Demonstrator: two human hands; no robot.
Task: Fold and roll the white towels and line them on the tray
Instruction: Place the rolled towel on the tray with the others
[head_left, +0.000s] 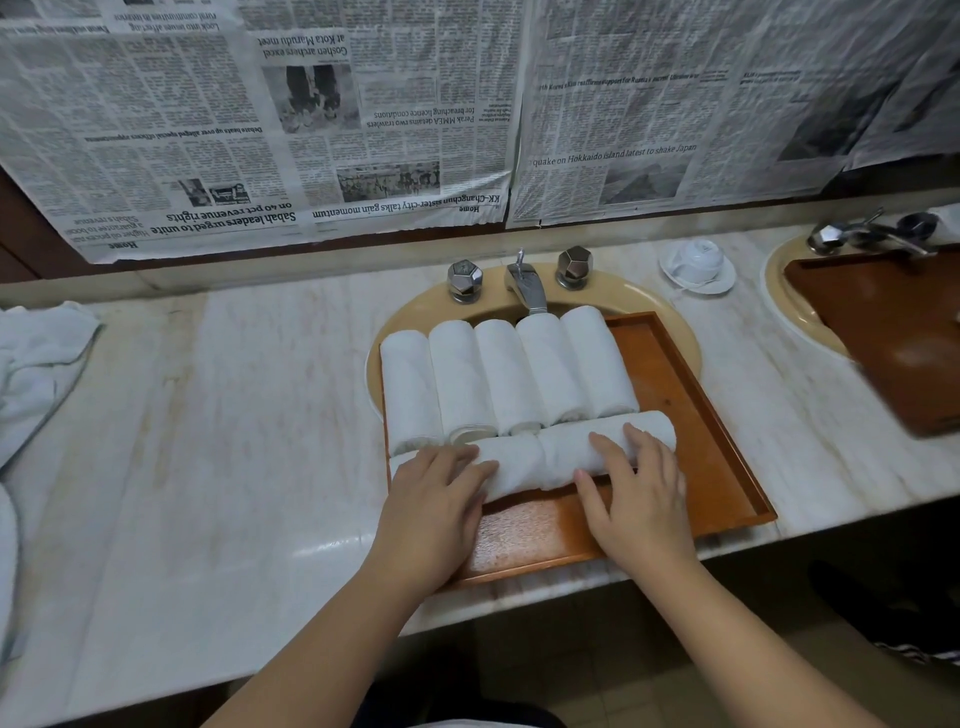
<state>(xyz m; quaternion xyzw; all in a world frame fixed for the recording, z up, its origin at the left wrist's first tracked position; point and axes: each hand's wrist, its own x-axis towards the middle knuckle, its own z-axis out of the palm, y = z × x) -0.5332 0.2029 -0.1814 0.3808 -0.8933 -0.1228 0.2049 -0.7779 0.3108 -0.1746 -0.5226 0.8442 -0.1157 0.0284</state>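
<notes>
Marble desk (249, 415) carrying a wooden tray (727, 457) laid over the sink basin (670, 322), so the tray bridges the bowl just in front of the tap (527, 283). At the tray's far side, five rolled towels (509, 379) lie packed side by side, presumably to keep each from unrolling. Across the tray's middle, touching their near ends, a sixth towel roll (530, 460) lies crosswise. Left hand (441, 499) and right hand (636, 486) rest on it, fingers straight and lightly spread, pressing rather than gripping, apparently to finish the roll. Unrolled towels (36, 364) wait well left of the tray.
</notes>
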